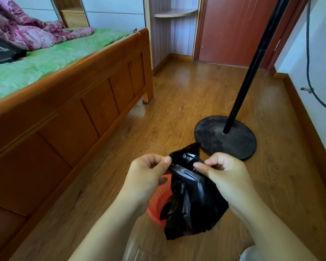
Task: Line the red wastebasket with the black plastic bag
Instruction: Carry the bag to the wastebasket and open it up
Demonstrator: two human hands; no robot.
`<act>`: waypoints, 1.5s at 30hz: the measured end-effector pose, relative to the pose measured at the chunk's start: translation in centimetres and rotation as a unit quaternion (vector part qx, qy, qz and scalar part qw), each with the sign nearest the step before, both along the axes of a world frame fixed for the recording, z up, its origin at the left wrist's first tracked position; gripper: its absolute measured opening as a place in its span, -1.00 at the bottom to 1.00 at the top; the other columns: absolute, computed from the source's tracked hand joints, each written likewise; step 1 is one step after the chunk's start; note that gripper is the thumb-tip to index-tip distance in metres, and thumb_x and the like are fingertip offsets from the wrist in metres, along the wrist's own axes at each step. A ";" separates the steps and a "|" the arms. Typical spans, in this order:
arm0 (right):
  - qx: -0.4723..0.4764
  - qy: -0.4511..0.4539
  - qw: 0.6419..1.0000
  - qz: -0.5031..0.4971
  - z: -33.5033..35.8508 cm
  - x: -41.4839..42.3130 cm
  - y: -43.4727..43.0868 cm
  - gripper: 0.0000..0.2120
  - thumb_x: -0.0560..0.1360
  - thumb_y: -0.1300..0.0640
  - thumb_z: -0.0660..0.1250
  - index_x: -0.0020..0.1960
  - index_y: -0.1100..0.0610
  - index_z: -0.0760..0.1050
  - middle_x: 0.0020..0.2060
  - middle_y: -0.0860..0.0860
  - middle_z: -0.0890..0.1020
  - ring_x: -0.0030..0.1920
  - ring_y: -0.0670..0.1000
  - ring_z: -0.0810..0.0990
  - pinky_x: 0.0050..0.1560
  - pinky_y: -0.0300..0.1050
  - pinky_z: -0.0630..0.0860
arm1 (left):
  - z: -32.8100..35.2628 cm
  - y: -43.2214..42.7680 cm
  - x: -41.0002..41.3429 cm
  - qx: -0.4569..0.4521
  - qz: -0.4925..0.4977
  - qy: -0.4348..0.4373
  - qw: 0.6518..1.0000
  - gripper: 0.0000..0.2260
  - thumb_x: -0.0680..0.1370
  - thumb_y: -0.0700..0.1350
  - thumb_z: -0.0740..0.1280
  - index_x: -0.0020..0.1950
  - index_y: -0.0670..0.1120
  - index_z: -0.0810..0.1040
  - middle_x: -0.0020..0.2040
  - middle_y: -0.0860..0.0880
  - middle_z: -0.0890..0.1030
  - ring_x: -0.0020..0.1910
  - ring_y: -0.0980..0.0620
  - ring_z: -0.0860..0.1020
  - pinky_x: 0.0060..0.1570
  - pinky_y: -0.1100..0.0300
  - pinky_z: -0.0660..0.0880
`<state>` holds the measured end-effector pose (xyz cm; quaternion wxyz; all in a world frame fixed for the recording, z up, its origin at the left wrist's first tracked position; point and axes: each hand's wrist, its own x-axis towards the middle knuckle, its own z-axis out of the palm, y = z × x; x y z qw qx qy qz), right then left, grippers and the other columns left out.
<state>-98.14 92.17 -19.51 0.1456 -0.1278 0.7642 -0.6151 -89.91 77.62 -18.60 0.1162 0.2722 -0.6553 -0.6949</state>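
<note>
Pinching the top edge of the black plastic bag (188,193) between thumb and fingers, both hands work at the same short stretch of film above the red wastebasket (159,202). The left hand (149,178) is closed on the bag's upper left corner, and the right hand (224,176) is clamped on the edge just beside it, so the two grips sit close together with only a small crumpled peak of plastic between and above them. The rest of the bag hangs down limp and bunched, its folds draped in front of the basket and hiding most of the opening; whether any of the film touches the inside of the basket cannot be told from this view.

The wastebasket stands on the wooden floor (177,102) directly below the hands, near the bed frame (83,102) and a little short of the round black stand base (225,137). Only part of its meshed red wall and rim shows, to the left of the hanging plastic.

As a judgement, the task is in its early part: the bag is in hand and held over the basket, but its mouth looks not yet opened. What seems left is to separate the two layers, spread the mouth wide, lower the body into the basket and fold the edge over the rim.
</note>
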 end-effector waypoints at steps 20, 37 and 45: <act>0.040 0.111 0.981 -0.153 -1.3 -3.2 2.3 -0.85 0.40 0.25 0.40 -0.23 0.05 0.47 -0.30 -0.03 0.59 -0.23 -0.05 0.58 -0.27 -0.22 0.42 | -1.2 -4.8 -0.1 -0.008 0.204 -0.066 0.977 -0.85 0.56 -0.23 0.23 -0.20 -0.10 0.48 -0.30 -0.08 0.56 -0.33 0.07 0.52 -0.42 0.21 0.43; 0.005 0.113 0.987 0.116 0.6 -0.4 1.0 -0.81 0.41 0.25 0.33 -0.26 -0.03 0.50 -0.37 -0.11 0.58 -0.39 -0.19 0.48 -0.32 -0.40 0.41 | -2.3 0.4 -0.7 -0.505 -0.133 -0.042 0.852 -0.55 0.40 0.09 0.39 0.26 0.05 0.44 0.22 0.06 0.47 0.23 0.04 0.36 0.24 0.11 0.27; 0.090 0.195 0.973 0.088 0.0 -1.2 1.5 -0.81 0.43 0.26 0.32 -0.26 -0.01 0.48 -0.35 -0.12 0.59 -0.30 -0.16 0.52 -0.24 -0.38 0.43 | -2.4 -1.4 -0.8 -0.473 -0.035 -0.053 0.879 -0.94 0.47 -0.22 0.31 -0.12 -0.07 0.48 -0.02 0.01 0.47 -0.03 0.03 0.43 -0.05 0.28 0.37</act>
